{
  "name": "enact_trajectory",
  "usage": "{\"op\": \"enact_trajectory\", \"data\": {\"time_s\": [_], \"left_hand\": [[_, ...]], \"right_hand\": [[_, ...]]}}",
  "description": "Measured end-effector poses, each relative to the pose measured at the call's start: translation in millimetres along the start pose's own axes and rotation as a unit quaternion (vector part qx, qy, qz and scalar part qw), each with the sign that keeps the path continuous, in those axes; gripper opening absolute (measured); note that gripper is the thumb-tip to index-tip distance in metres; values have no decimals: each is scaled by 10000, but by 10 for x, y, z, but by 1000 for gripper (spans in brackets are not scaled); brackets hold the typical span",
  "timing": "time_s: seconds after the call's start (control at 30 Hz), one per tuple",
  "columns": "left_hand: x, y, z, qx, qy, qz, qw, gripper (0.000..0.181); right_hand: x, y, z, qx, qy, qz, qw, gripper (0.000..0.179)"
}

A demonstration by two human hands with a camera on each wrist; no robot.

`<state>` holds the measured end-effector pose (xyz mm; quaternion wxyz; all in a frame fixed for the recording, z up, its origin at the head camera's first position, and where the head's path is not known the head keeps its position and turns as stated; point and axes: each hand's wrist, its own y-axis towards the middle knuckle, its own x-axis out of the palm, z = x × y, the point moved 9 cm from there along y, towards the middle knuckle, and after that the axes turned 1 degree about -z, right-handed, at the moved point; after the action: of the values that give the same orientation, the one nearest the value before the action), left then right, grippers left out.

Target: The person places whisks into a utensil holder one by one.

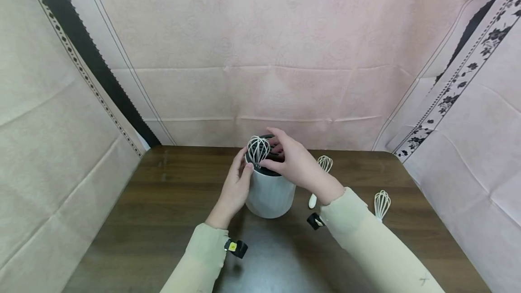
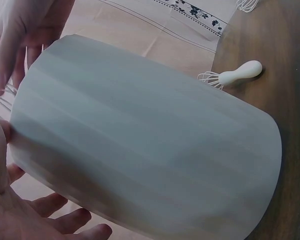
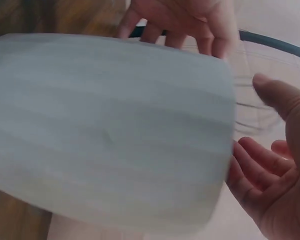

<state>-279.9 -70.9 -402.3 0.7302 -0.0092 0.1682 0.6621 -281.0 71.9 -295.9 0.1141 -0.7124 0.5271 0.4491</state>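
Note:
A pale grey ribbed utensil holder point(image 1: 270, 198) stands upright on the table, topped by a black slotted insert point(image 1: 268, 172). In it stands a small whisk point(image 1: 258, 148), wire head up; its handle is hidden inside. My left hand point(image 1: 234, 184) touches the holder's left side near the rim, fingers fairly straight. Over the right of the top hovers my right hand point(image 1: 296, 163), thumb and fingers spread, the thumb close to the wires. The left wrist view shows the holder's wall point(image 2: 145, 135) between the hands. In the right wrist view, the right thumb point(image 3: 280, 95) is apart from the fingers.
To the right of the holder lies a second small whisk point(image 1: 324, 163) with a white handle, partly behind the right arm. Farther right is another whisk point(image 1: 381, 203), its handle hidden by the sleeve. Patterned cloth point(image 1: 260, 94) hangs behind the brown wooden table point(image 1: 179, 193).

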Motion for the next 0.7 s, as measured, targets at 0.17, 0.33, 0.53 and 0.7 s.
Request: {"op": "enact_trajectory", "data": {"time_s": [0.17, 0.33, 0.53, 0.7], "left_hand": [[0, -2, -4, 12, 43, 34, 10000, 48], [-17, -2, -19, 61, 26, 70, 10000, 48], [-10, -9, -12, 43, 17, 83, 10000, 50], [-13, -5, -12, 28, 76, 84, 9999, 51]], "right_hand": [[-218, -134, 27, -189, 226, 365, 9989, 77], [-432, -287, 166, -250, 164, 846, 9960, 76], [-642, -537, 490, -108, -110, 1274, 9917, 75], [-722, -775, 823, 341, -397, 1337, 9896, 76]]}}
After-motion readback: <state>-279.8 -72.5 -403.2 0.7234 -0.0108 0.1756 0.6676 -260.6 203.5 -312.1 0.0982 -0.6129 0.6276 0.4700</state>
